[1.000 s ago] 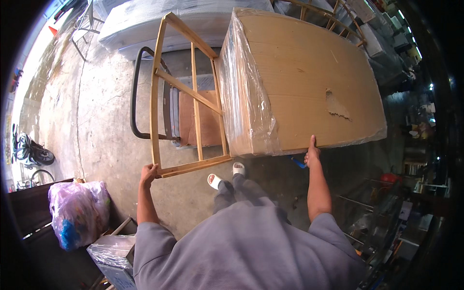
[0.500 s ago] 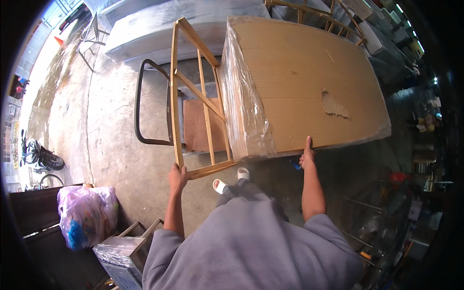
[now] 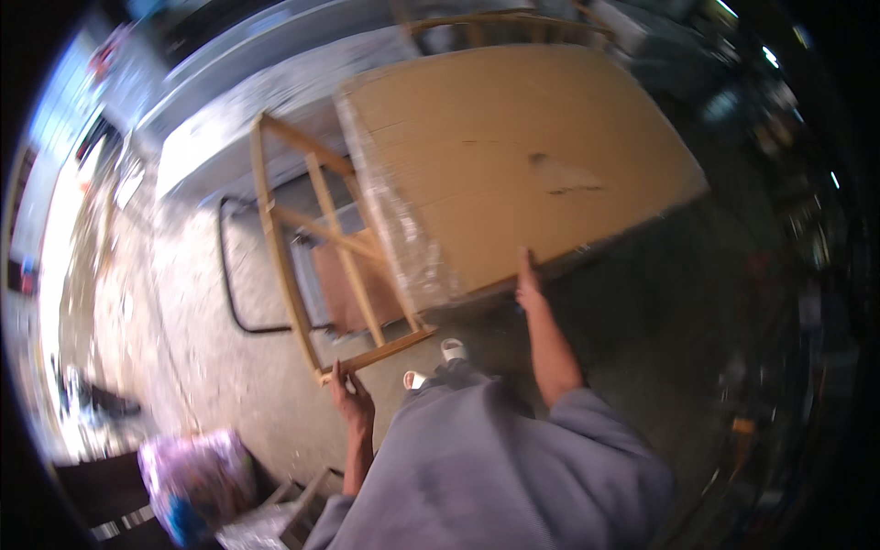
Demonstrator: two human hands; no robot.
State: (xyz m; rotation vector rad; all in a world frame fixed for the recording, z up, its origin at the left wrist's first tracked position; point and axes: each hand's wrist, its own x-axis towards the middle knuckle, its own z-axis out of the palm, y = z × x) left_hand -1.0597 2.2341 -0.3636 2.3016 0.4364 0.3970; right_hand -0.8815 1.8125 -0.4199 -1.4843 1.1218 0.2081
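Note:
A large flat cardboard-covered piece (image 3: 495, 119) wrapped in clear film lies in front of me, with a torn patch in its face. From its left end juts an open wooden frame (image 3: 390, 350) of slim bars. My left hand (image 3: 352, 399) is closed on the near left corner of that frame. At the near edge of the cardboard, my right hand (image 3: 529, 286) grips with the thumb on top; its other fingers are partly hidden beneath. Under the frame is a platform trolley with a bent black handle (image 3: 223, 270) and a brown cardboard sheet (image 3: 335, 289) on its deck.
Film-wrapped furniture (image 3: 275, 110) stands along the far side. Beyond the cardboard piece is a curved wooden rail (image 3: 513, 16). A purple plastic bag (image 3: 197, 477) and a wrapped piece with wooden legs sit at my lower left. Blurred shelving or stacked goods line the dark right side.
My view has turned, and the cardboard piece with its frame appears farther left and tilted. Both hands keep their hold. The picture is now blurred by motion.

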